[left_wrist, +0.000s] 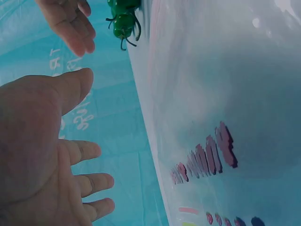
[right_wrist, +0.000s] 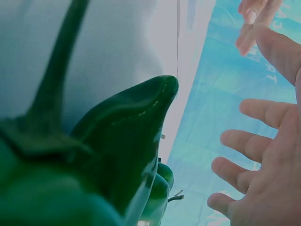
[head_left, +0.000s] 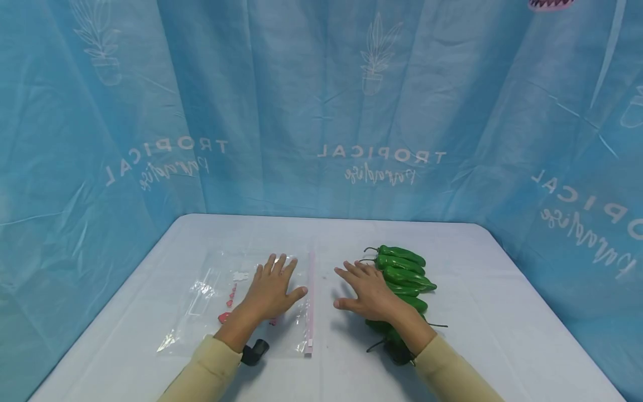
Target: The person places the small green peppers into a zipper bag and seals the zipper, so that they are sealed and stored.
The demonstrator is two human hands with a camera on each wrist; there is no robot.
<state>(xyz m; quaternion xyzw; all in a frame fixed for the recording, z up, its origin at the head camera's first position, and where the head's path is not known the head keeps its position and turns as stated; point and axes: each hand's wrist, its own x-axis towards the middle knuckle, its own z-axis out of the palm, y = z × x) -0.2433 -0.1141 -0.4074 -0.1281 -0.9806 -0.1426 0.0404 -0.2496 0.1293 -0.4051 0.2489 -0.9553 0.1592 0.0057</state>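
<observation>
A clear plastic zip bag (head_left: 296, 335) with a pink zip edge and printed pictures lies flat at the left of the table. My left hand (head_left: 271, 290) hovers over it, palm down with fingers spread, holding nothing. Several green chili peppers (head_left: 402, 276) with thin stems lie in a rough column on the right. Over their left side is my right hand (head_left: 369, 293), fingers straight and spread, also holding nothing; hand and forearm hide part of the peppers. The right wrist view shows one glossy pepper (right_wrist: 127, 127) close up, below the spread fingers.
Both things lie on a white-covered table (head_left: 502, 312) with rounded far corners. A blue curtain (head_left: 281, 111) with printed plants and mirrored lettering hangs behind it and along both sides. Black wrist straps show near both beige sleeves (head_left: 208, 368).
</observation>
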